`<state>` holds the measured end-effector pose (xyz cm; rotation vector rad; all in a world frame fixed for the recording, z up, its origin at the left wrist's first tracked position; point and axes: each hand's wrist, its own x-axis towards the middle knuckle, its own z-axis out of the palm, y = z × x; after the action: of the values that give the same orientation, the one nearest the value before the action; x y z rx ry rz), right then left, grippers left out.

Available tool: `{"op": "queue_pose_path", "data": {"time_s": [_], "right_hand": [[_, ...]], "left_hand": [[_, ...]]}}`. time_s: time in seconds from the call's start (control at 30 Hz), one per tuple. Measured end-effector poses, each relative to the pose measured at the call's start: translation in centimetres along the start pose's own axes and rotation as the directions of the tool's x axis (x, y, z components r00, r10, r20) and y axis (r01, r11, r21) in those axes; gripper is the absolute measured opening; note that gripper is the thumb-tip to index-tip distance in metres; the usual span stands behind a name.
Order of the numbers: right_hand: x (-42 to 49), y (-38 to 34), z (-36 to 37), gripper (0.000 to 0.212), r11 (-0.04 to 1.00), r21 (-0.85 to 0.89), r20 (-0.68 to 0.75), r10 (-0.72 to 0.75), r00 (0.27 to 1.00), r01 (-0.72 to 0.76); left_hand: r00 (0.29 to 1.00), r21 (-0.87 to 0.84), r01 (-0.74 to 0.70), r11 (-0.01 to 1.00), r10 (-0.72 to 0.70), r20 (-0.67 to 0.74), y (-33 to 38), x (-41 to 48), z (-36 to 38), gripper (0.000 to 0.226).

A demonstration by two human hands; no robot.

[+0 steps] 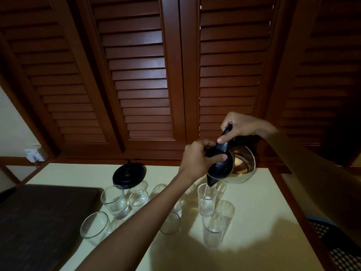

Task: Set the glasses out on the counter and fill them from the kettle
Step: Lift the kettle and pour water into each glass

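A glass kettle (242,165) with a black lid and handle is tipped forward above the pale counter (254,212). My right hand (239,127) grips its handle from above. My left hand (197,157) presses on the black lid. Water runs from the spout into a tall clear glass (206,200). Another tall glass (214,229) stands just in front of it. Several more glasses stand to the left: one (115,200), one (138,197) and one (94,226). A further glass (170,223) is partly hidden under my left forearm.
The kettle's round black base (129,174) sits at the back of the counter. A dark tray (39,222) lies at the left. Brown louvred doors (144,85) rise behind. A wall socket (34,153) is at far left, a dark mesh basket (332,243) at lower right.
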<state>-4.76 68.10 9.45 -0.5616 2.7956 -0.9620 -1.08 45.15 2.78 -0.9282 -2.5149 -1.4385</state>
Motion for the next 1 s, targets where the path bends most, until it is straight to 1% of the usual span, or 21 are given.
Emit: {"op": "queue_pose_path", "data": {"time_s": [0.17, 0.4, 0.47, 0.53, 0.63, 0.7, 0.77, 0.87, 1.0], "right_hand": [[-0.6, 0.2, 0.3, 0.042, 1.000, 0.018, -0.015, 0.014, 1.000, -0.014], [-2.8, 1.8, 1.2, 0.045, 0.995, 0.049, -0.086, 0.095, 0.992, -0.091], [-3.6, 2.2, 1.4, 0.041, 0.989, 0.064, -0.116, 0.137, 0.984, -0.130], [-4.4, 2.5, 1.6, 0.044, 0.979, 0.111, -0.175, 0.190, 0.966, -0.172], [-5.9, 2.6, 2.1, 0.041, 0.969, 0.172, -0.231, 0.216, 0.949, -0.178], [-6.8, 2.6, 2.6, 0.046, 0.966, 0.182, -0.256, 0.224, 0.940, -0.181], [-7.7, 2.7, 2.9, 0.048, 0.956, 0.194, -0.296, 0.270, 0.916, -0.219], [-9.0, 2.8, 3.5, 0.045, 0.919, 0.282, -0.354, 0.366, 0.861, -0.275], [-10.5, 2.1, 4.1, 0.044, 0.887, 0.354, -0.399, 0.430, 0.810, -0.297]], "left_hand": [[0.999, -0.017, -0.010, 1.000, 0.010, 0.033, -0.1, 0.1, 0.1, 0.049], [0.988, -0.054, -0.002, 0.999, 0.010, 0.156, -0.2, 0.5, 1.0, 0.050], [0.983, -0.062, -0.003, 0.998, 0.014, 0.183, -0.2, 0.6, 1.2, 0.053], [0.980, -0.079, -0.011, 0.997, 0.027, 0.199, -0.2, 0.8, 1.3, 0.055], [0.973, -0.101, -0.019, 0.995, 0.042, 0.229, 0.0, 1.0, 1.3, 0.057], [0.964, -0.090, -0.015, 0.996, 0.038, 0.262, 0.3, 1.1, 1.4, 0.059], [0.956, -0.082, -0.016, 0.997, 0.040, 0.290, 0.6, 1.0, 1.5, 0.057], [0.951, -0.071, -0.031, 0.997, 0.051, 0.306, 1.1, 0.5, 1.7, 0.049], [0.937, -0.036, -0.069, 0.997, 0.077, 0.342, 2.4, 0.1, 1.2, 0.048]]}}
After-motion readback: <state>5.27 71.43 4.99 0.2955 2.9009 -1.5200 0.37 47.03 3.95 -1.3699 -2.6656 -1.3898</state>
